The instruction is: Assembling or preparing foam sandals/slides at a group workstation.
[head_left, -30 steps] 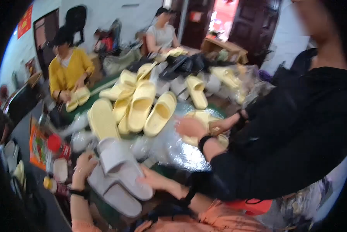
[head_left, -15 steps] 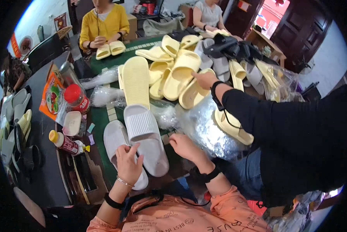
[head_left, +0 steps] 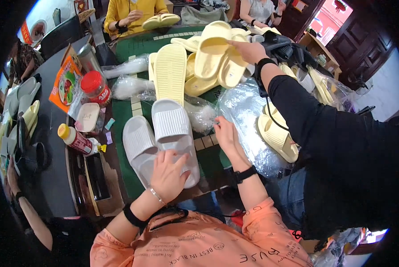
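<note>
A pair of light grey slippers (head_left: 173, 127) lies side by side on the green table (head_left: 139, 44) in front of me. My left hand (head_left: 168, 173) rests on their heel end, fingers spread over the right one and curled on its edge. My right hand (head_left: 226, 135) pinches the edge of a clear plastic bag (head_left: 244, 111) just right of the slippers. A yellow slipper (head_left: 277, 138) lies inside crumpled plastic further right. A pile of yellow slippers (head_left: 208, 62) sits beyond, one of them sole up.
A person in a black sleeve (head_left: 306, 115) at my right reaches a hand (head_left: 248, 50) into the yellow pile. At left stand a yellow-capped bottle (head_left: 77, 140), a red-lidded jar (head_left: 95, 86) and an orange packet (head_left: 65, 84). Another person in yellow (head_left: 133, 11) sits across the table.
My view has tilted down and closer to the table. The grey slippers now lie flat side by side, and my right hand has moved right onto the plastic bag.
</note>
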Demonstrator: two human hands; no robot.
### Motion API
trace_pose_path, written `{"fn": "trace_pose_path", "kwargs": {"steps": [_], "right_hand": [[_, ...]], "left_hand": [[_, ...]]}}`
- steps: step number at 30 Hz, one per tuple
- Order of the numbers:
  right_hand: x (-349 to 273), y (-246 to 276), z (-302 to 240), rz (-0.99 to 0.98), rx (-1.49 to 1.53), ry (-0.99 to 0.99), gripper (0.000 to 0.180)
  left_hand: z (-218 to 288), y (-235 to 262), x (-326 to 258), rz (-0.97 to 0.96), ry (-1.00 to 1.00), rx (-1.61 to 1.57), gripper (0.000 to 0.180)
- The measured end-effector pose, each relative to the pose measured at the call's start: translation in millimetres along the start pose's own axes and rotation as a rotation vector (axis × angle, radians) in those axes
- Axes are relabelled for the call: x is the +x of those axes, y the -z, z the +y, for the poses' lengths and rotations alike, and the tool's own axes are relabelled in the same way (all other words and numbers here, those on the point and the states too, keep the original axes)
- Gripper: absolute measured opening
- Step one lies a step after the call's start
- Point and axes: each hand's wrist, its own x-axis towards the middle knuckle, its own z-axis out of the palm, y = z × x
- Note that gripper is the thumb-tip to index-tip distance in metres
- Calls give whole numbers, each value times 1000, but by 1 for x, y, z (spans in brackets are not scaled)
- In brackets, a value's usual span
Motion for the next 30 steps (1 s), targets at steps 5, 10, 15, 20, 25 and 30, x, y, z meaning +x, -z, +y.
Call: {"fn": "trace_pose_path", "kwargs": {"steps": [5,10,15,20,25,30], "right_hand": [[3,-2,-7,-31,61,-46,9],[-5,8,-15,89,85,4,10],[-29,29,-26,133,160,-30,10],[-45,61,-50,282,666,70,12],[-59,125,-85,357,1411,309,9],[-116,188,-135,733,535,254,18]], "left_hand": [[9,-18,30,-28,-212,98,42],[11,-45,72,-53,-250,251,45],[6,-72,95,-85,-200,315,38],[-2,-66,87,-91,-216,375,56],[-3,-79,94,-67,-185,364,59],[8,-72,102,-102,-145,357,55]]}}
